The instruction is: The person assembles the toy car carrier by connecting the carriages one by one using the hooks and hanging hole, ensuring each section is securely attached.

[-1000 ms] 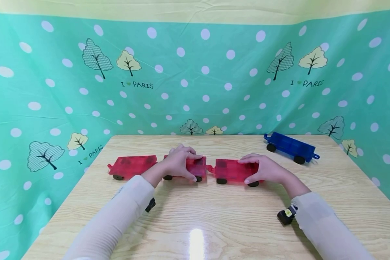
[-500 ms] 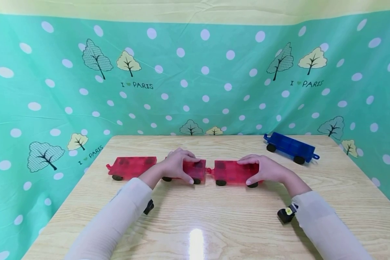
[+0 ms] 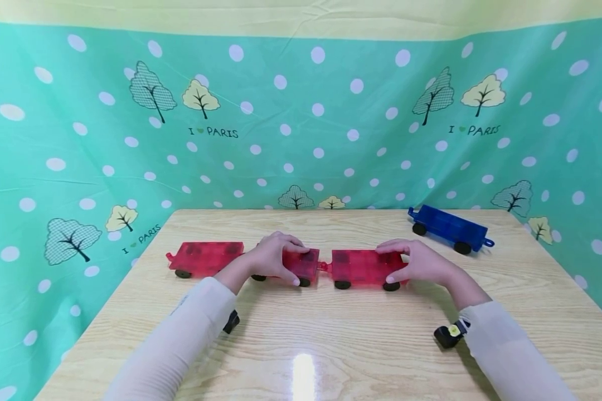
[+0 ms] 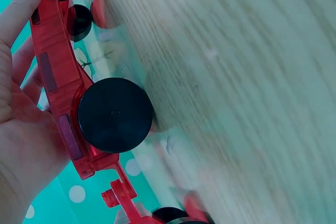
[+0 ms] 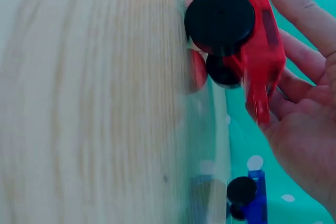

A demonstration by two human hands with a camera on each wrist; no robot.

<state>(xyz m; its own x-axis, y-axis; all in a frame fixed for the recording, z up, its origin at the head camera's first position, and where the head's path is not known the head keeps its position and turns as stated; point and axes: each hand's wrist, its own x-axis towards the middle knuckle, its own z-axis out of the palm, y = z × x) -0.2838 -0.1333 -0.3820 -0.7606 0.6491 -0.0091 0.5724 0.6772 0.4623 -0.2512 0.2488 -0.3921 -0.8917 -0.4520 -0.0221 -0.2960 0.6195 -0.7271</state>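
Three red translucent toy train cars with black wheels stand in a row on the table. My left hand [image 3: 273,257] grips the middle car [image 3: 306,264], thumb on its near side and fingers over the far side. Around the back end of the right-hand car [image 3: 356,267], my right hand [image 3: 418,262] lies loosely. In the right wrist view, green cloth shows between that car and my thumb [image 5: 302,11]. A hooked coupling [image 3: 324,267] links these two cars; the left wrist view shows the hook [image 4: 123,192] at the ring. Leftmost is the third red car [image 3: 208,259], its right end hidden behind my left hand.
A blue toy train car [image 3: 448,227] stands angled at the table's back right. The wooden table [image 3: 331,345] backs onto a green dotted cloth [image 3: 301,139]. Black wrist cameras, such as the right one [image 3: 448,336], hang below both sleeves.
My left hand and the middle car have come slightly nearer, and the couplings now line up. My right hand has slid a little to the right along its car, loosening around it.
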